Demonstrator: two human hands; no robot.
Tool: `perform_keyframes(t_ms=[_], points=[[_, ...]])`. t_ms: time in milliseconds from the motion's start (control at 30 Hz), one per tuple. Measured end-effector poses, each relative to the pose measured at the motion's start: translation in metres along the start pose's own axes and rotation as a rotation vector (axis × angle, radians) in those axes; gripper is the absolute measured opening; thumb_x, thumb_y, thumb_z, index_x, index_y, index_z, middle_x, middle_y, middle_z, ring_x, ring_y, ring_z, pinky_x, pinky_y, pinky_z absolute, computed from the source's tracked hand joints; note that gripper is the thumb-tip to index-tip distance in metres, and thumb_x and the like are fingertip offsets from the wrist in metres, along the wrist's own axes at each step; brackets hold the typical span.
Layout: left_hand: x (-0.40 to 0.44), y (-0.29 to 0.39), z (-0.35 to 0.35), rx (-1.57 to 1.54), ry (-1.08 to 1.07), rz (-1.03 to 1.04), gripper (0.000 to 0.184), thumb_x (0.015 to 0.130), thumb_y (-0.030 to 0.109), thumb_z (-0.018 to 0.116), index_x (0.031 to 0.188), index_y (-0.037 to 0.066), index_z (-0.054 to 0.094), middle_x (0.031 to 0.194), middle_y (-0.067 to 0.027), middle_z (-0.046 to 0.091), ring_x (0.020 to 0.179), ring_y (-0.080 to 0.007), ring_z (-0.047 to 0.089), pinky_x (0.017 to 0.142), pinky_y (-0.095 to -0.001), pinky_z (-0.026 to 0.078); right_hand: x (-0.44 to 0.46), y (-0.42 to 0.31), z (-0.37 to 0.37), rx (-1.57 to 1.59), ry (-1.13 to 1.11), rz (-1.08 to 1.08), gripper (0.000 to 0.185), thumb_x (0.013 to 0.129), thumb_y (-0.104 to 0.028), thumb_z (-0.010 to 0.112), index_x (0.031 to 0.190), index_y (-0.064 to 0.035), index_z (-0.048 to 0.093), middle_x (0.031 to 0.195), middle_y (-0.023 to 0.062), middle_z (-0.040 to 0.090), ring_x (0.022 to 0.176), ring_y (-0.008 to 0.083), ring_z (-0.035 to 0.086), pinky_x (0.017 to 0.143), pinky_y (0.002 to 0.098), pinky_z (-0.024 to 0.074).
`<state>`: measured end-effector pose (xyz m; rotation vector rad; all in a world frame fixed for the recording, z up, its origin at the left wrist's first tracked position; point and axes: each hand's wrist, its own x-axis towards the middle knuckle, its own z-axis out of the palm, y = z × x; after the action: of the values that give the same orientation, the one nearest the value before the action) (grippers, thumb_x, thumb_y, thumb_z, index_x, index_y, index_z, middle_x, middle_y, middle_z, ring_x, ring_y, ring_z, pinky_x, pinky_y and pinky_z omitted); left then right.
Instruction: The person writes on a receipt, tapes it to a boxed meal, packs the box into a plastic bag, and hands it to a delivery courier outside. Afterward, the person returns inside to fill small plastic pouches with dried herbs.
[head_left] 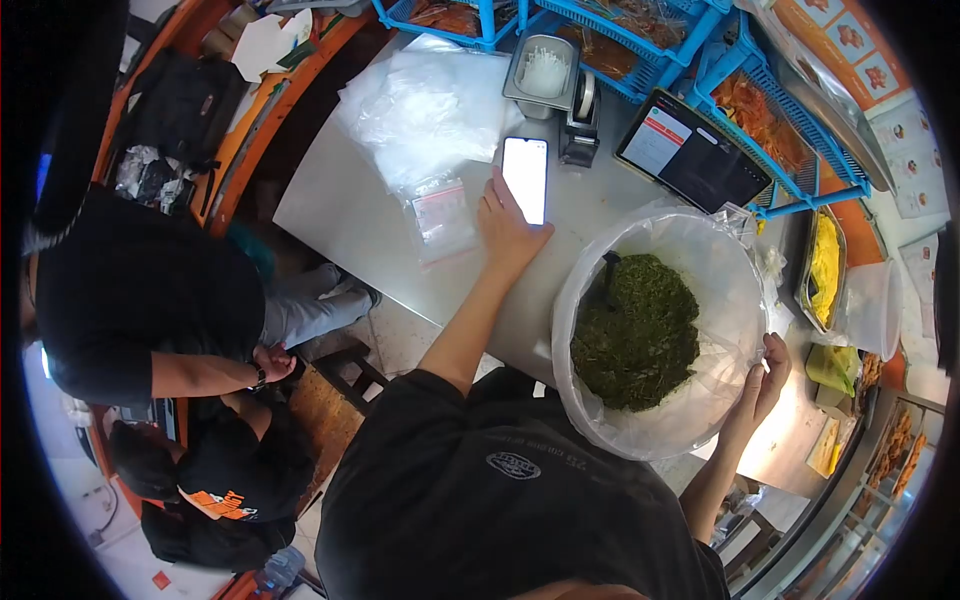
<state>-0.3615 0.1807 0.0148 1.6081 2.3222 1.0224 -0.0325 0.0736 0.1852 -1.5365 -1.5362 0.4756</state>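
Observation:
My left hand (512, 232) grips the lower end of a smartphone (528, 178) with a bright white screen, fingers on its left edge and thumb near the bottom corner. Beside it stands a large round tub (568, 335) lined with a clear plastic bag (735, 290). Chopped dark green leaves (645, 335) fill its middle, and a black handle (611, 262) sticks out of them. At the tub's right rim, my right hand (762, 388) has its fingers curled on the edge of the bag.
Clear plastic bags (430, 105) lie on the metal table (330, 200). Behind are a metal container (542, 75), a tape dispenser (580, 125), a tablet (692, 150) and blue baskets (790, 110) of packaged food. People in black shirts (150, 290) are at the left.

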Motion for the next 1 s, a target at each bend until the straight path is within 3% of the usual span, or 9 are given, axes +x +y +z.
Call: perform_keyframes(t_ms=[200,300,400,600,700,800,1000], points=[[0.012,-0.004,0.000,0.183,-0.072,0.039,0.101,0.060,0.042,0.072,0.140,0.003,0.025,0.136,-0.0282,0.029,0.108,-0.0407,0.040,0.093,-0.0477,0.033,0.001,-0.003,0.000,-0.013,-0.008,-0.009,0.047,0.093,-0.037,0.046,0.120,0.0010,0.050,0.129,0.0170,0.040,0.123,0.0278,0.039,0.098,0.0395,0.0346],[0.027,-0.006,0.002,0.199,-0.071,0.135,0.092,0.063,0.051,0.070,0.136,0.006,0.037,0.140,-0.0276,0.025,0.112,-0.0404,0.039,0.094,-0.0474,0.032,0.002,-0.004,0.000,-0.080,-0.011,-0.014,0.047,0.093,-0.039,0.043,0.119,-0.0007,0.052,0.129,0.0169,0.041,0.123,0.0284,0.039,0.099,0.0401,0.0329],[0.028,-0.005,-0.004,0.196,-0.125,0.158,0.076,0.067,0.051,0.068,0.123,0.004,0.052,0.139,-0.0276,0.027,0.113,-0.0400,0.039,0.093,-0.0459,0.031,0.001,-0.003,0.000,-0.101,0.001,0.005,0.047,0.093,-0.041,0.041,0.117,-0.0021,0.055,0.129,0.0165,0.042,0.123,0.0283,0.039,0.100,0.0399,0.0313],[-0.021,-0.031,-0.045,0.102,0.059,0.175,0.035,0.074,0.035,0.068,0.094,0.007,0.068,0.133,-0.0243,0.039,0.111,-0.0381,0.041,0.092,-0.0459,0.030,0.001,-0.002,0.001,-0.106,0.010,0.016,0.046,0.093,-0.039,0.041,0.117,-0.0031,0.056,0.129,0.0161,0.043,0.123,0.0276,0.039,0.100,0.0387,0.0300],[-0.025,-0.068,-0.059,0.001,0.161,-0.031,0.024,0.073,0.027,0.070,0.088,0.009,0.071,0.130,-0.0217,0.044,0.113,-0.0388,0.041,0.094,-0.0470,0.031,0.002,-0.004,0.001,-0.115,0.012,0.027,0.045,0.093,-0.039,0.041,0.116,-0.0031,0.056,0.129,0.0164,0.043,0.123,0.0279,0.039,0.101,0.0389,0.0296],[-0.011,-0.089,-0.061,0.169,0.304,0.034,0.018,0.073,0.023,0.070,0.087,0.012,0.073,0.131,-0.0209,0.044,0.115,-0.0389,0.041,0.096,-0.0474,0.031,0.002,-0.004,0.001,-0.114,0.012,0.020,0.043,0.093,-0.038,0.042,0.114,-0.0027,0.056,0.128,0.0166,0.044,0.123,0.0285,0.039,0.101,0.0391,0.0297],[0.001,-0.109,-0.057,0.237,0.256,0.068,0.021,0.074,0.020,0.069,0.095,0.017,0.074,0.140,-0.0179,0.039,0.119,-0.0381,0.041,0.097,-0.0471,0.032,0.001,-0.006,-0.001,-0.122,0.008,0.027,0.043,0.093,-0.039,0.043,0.113,-0.0027,0.056,0.128,0.0174,0.043,0.121,0.0294,0.039,0.099,0.0391,0.0312]])
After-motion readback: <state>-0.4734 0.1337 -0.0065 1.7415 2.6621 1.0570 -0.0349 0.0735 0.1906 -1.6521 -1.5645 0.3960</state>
